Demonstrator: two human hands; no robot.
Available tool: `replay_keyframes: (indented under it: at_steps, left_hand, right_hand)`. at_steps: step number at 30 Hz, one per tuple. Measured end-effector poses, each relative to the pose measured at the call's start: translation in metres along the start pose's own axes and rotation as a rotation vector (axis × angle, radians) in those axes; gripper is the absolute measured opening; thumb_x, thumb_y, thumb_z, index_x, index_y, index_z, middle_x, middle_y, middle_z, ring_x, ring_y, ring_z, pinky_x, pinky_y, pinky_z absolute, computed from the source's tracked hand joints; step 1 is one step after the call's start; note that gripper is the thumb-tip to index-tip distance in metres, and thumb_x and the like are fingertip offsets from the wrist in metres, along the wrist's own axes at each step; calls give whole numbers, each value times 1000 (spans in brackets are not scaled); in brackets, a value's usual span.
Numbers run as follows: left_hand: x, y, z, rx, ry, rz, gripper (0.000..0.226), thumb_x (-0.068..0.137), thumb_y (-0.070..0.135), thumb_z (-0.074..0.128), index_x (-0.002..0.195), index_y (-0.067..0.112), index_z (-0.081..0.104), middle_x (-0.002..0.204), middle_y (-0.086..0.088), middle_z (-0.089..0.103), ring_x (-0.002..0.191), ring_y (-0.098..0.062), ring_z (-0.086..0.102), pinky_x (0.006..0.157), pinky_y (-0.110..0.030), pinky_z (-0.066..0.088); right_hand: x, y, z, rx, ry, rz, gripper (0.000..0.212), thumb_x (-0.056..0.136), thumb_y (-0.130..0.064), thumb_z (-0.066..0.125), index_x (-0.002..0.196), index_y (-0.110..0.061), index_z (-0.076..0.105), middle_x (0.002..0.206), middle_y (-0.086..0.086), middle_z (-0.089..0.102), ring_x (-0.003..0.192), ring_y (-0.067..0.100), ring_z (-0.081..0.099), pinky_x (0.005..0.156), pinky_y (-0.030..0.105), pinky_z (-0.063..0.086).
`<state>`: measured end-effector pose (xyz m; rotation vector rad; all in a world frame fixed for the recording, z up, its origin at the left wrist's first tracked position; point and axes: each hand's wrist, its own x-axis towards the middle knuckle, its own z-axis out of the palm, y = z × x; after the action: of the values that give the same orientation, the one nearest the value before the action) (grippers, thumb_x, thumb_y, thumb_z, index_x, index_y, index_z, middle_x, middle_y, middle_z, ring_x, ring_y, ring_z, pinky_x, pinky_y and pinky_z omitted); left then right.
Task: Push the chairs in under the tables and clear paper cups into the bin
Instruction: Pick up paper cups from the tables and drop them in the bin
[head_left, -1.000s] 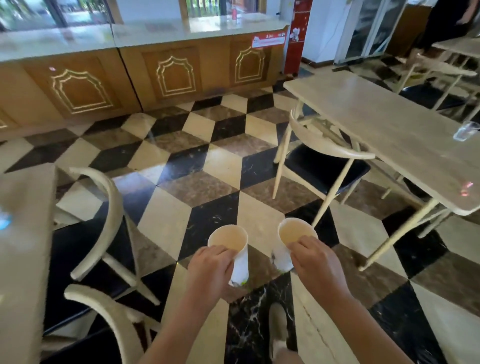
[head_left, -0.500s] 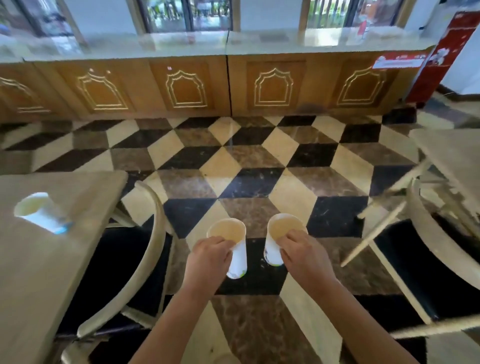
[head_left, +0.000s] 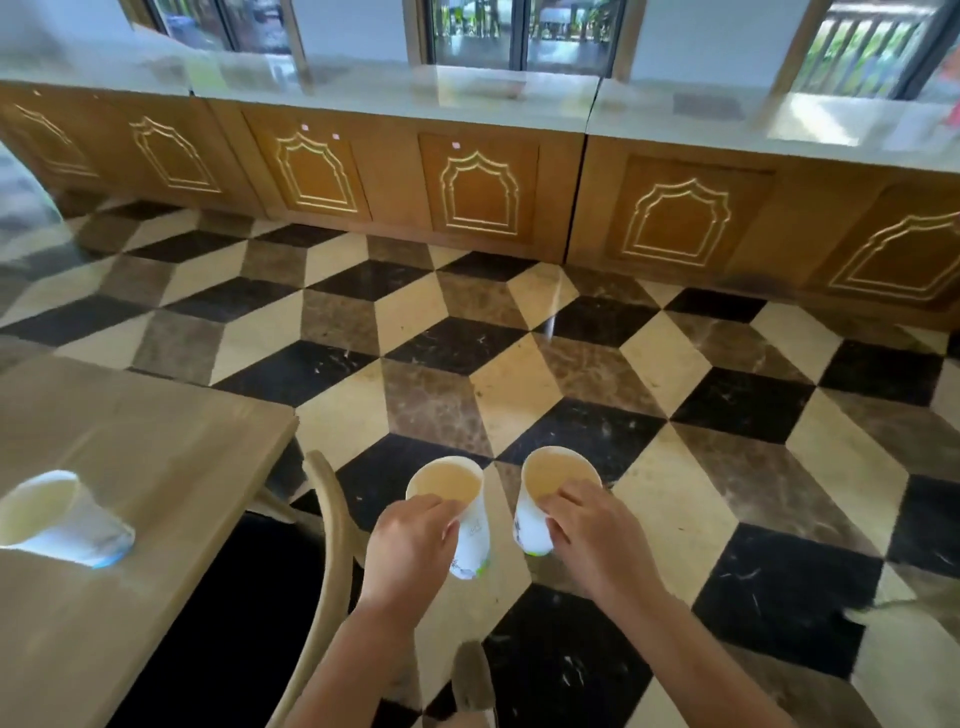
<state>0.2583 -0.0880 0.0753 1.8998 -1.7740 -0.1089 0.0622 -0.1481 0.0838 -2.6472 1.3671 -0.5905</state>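
Note:
My left hand grips a white paper cup by its rim and side, held upright over the floor. My right hand holds a second white paper cup the same way, just to the right of the first. A third paper cup lies tilted on its side on the light wooden table at the lower left. A chair with a curved pale backrest and black seat stands between that table and my left arm.
A long wooden counter with carved arch panels runs across the back under windows. The floor is a black, brown and cream cube-pattern marble. My shoe shows at the bottom. No bin is in view.
The view has swung left: the right table and its chair have left the frame, and the left table with its cup has come closer. Both hands still hold their cups.

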Motion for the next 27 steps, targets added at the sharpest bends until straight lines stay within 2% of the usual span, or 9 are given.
replay_keyframes:
  at_steps: [7, 12, 14, 17, 21, 24, 27]
  left_hand:
    - [139, -66, -9, 66, 59, -76, 32, 48, -2, 84, 74, 14, 73, 58, 0, 65, 47, -22, 57, 45, -23, 47]
    - [200, -118, -6, 107, 93, -215, 32, 52, -2, 85, 78, 12, 74, 66, -2, 70, 55, -24, 62, 51, -31, 53]
    - [220, -137, -4, 125, 110, -297, 33, 51, 1, 87, 79, 14, 74, 72, -1, 72, 60, -23, 65, 54, -33, 55]
    - [254, -158, -3, 163, 173, -431, 35, 48, 2, 89, 77, 15, 75, 76, 0, 74, 65, -23, 68, 57, -34, 56]
    - [300, -186, 0, 183, 258, -596, 31, 56, 0, 85, 81, 15, 75, 82, -1, 74, 73, -25, 68, 67, -40, 56]
    - [327, -206, -1, 193, 304, -707, 27, 62, -3, 80, 81, 15, 75, 79, 1, 73, 70, -24, 67, 65, -39, 57]
    - [343, -223, -3, 236, 359, -803, 29, 56, -5, 82, 75, 15, 74, 71, 4, 71, 61, -22, 65, 57, -33, 54]
  right_hand:
    - [166, 12, 37, 89, -41, -88, 34, 47, 7, 82, 75, -7, 70, 62, 2, 58, 51, 19, 53, 36, 31, 45]
    - [266, 13, 67, 127, -94, -174, 31, 52, 3, 84, 78, -9, 72, 67, 3, 62, 56, 21, 58, 41, 31, 50]
    - [308, 12, 79, 151, -122, -240, 34, 51, -1, 86, 81, -10, 72, 70, 1, 64, 59, 18, 60, 45, 28, 52]
    - [372, 11, 99, 164, -158, -351, 36, 47, -4, 88, 79, -13, 73, 69, -1, 64, 57, 16, 60, 44, 26, 50]
    - [456, 12, 132, 203, -224, -505, 28, 54, -4, 85, 76, -14, 71, 68, -2, 61, 58, 16, 58, 41, 28, 51]
    - [513, 4, 156, 243, -295, -630, 17, 65, -5, 79, 77, -12, 69, 69, 0, 60, 61, 16, 58, 46, 31, 53]
    - [560, -12, 183, 251, -354, -766, 11, 70, -5, 74, 77, -11, 68, 70, 1, 61, 62, 16, 57, 48, 32, 53]
